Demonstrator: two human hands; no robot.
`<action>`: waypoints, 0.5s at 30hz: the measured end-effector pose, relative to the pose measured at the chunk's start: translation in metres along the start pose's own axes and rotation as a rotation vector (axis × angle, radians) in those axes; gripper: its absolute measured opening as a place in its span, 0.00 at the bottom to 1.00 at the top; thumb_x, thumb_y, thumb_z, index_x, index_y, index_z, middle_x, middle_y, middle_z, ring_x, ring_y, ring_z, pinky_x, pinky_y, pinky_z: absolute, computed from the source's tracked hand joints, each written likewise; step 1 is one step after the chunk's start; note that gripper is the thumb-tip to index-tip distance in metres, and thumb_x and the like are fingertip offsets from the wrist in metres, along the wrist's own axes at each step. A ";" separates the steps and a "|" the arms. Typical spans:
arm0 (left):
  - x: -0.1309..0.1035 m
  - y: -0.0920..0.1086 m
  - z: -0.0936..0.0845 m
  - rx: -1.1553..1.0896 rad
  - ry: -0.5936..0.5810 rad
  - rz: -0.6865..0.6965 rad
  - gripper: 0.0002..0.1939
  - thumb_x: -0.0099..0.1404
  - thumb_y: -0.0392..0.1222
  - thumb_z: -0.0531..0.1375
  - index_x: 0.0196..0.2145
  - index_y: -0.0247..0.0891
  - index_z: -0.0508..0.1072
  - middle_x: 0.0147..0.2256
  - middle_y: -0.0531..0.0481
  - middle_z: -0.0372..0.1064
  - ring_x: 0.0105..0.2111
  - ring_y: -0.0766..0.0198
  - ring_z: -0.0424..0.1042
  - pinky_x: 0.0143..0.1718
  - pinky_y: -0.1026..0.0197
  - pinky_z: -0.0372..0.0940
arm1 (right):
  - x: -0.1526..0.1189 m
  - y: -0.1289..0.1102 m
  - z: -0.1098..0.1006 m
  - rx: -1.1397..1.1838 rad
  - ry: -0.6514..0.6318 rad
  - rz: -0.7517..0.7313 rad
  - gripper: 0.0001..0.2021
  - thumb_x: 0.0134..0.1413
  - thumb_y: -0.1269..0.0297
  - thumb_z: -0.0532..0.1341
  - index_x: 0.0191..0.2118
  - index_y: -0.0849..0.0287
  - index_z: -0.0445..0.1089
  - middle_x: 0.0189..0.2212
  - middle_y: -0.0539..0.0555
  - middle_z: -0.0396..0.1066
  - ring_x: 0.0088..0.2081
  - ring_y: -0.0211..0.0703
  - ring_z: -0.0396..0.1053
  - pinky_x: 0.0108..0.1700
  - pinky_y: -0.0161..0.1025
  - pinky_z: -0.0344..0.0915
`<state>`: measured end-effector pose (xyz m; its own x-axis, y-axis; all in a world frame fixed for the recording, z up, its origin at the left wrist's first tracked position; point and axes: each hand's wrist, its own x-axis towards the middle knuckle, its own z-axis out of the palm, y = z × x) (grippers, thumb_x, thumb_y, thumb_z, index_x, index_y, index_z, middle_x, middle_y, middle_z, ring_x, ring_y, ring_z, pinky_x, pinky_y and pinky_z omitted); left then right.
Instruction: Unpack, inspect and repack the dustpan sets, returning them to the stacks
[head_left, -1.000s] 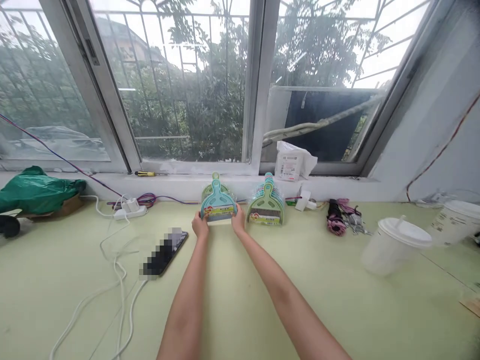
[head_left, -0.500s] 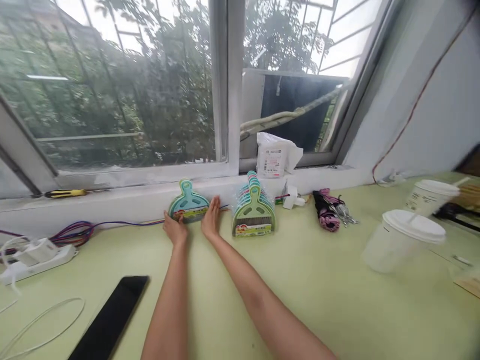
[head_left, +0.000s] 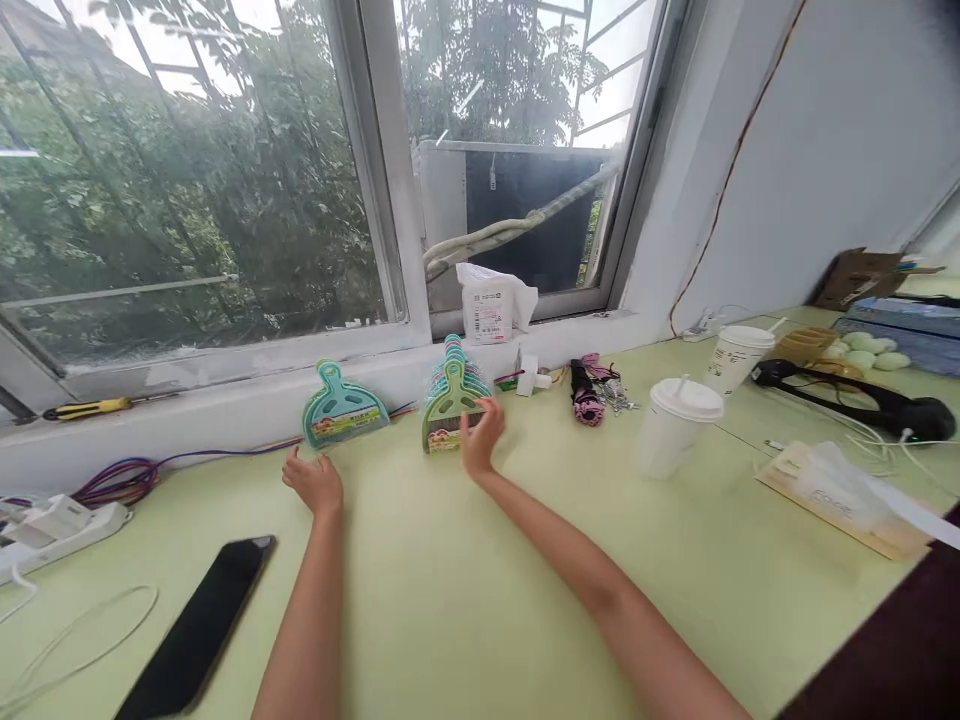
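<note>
A teal dustpan-and-brush set leans against the low white wall under the window. Just below its left part, my left hand is open over the table, apart from it and holding nothing. To the right stands a row of similar sets in clear wrap, with a green one at the front. My right hand is at the right side of this green set, fingers apart and partly covering its brush and label. Whether the fingers touch the set is unclear.
A black phone and a power strip lie at left. Rightward are a pink-and-black strap bundle, two lidded white cups, a tissue pack and black goggles. A screwdriver rests on the ledge.
Both hands have let go of the teal set. My right hand has moved right to the green set; my left hand has drawn back a little. The view has turned right.
</note>
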<state>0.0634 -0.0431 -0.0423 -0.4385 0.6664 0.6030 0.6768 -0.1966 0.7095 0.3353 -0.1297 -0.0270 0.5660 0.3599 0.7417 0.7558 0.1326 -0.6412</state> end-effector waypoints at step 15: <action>-0.102 0.051 -0.074 -0.279 -0.497 -0.220 0.11 0.57 0.39 0.53 0.36 0.37 0.71 0.40 0.44 0.71 0.44 0.56 0.70 0.49 0.54 0.63 | 0.034 0.059 -0.048 -0.253 -0.442 0.158 0.09 0.57 0.62 0.57 0.38 0.60 0.71 0.42 0.62 0.70 0.47 0.50 0.63 0.45 0.42 0.58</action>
<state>0.0992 -0.1743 -0.0404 -0.1763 0.9556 0.2363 0.3913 -0.1523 0.9076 0.4148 -0.1541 -0.0298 0.5278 0.7195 0.4514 0.7595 -0.1618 -0.6301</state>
